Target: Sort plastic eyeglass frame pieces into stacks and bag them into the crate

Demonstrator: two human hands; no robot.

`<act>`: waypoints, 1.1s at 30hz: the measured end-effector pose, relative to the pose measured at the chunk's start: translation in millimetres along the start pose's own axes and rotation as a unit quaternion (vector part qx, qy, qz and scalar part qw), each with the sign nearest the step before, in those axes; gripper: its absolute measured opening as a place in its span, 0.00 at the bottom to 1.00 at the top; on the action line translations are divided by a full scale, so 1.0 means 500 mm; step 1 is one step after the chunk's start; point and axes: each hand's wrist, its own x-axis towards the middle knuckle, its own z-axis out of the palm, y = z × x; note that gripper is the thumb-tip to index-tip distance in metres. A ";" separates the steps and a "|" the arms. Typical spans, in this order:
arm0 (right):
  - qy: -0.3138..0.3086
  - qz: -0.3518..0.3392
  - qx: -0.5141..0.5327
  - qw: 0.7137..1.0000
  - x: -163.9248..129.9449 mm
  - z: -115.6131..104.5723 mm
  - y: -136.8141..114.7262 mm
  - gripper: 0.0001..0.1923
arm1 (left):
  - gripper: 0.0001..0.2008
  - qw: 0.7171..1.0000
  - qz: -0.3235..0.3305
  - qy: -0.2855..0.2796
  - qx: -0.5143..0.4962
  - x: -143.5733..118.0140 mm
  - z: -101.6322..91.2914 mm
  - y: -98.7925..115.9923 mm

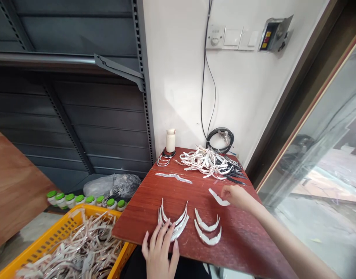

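Care with the thin curved pieces matters most here: they are light and springy-looking, so keep each one flat on the counter [241, 236] and slide or lift it by one end rather than pinching its middle, which I judge could bend it. Line up new pieces with the arcs already laid down, tips pointing the same way, so the rows stay readable.

Your right hand [237, 195] reaches out over the far right part of the counter, fingers loosely curled, and its fingertips have a single white curved piece [218, 198] by one end; the piece lies low, at or just above the wood. Whether the grip is a full pinch or only a touch, I cannot tell.

Your left hand [160, 250] rests at the near edge, fingers spread wide and flat, holding nothing; the fingertips press on the near ends of a stacked bundle of arcs [173, 221]. Just right of that bundle lie two separate arcs [207, 231], one behind the other. Further away sits a tangled heap of white and dark strips [211, 162], and a yellow basket [54, 232] of similar strips stands to the near left, below the counter.
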 end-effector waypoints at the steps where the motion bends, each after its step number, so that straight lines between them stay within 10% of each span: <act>1: 0.004 0.001 -0.026 1.000 -0.003 -0.004 -0.003 0.13 | 0.19 1.000 -0.001 0.000 -0.001 0.000 0.000 0.000; 25: -0.002 -0.060 -0.184 0.981 -0.050 0.051 -0.131 0.03 | 0.20 1.000 0.002 -0.011 0.004 0.002 -0.006 0.001; 29: 0.070 -0.086 0.093 0.989 -0.052 0.022 -0.139 0.10 | 0.21 0.999 0.025 -0.012 0.017 0.004 -0.010 -0.002; 33: 0.001 -0.021 0.432 0.902 -0.053 0.015 -0.135 0.19 | 0.21 0.998 0.044 -0.019 0.035 0.007 -0.014 -0.005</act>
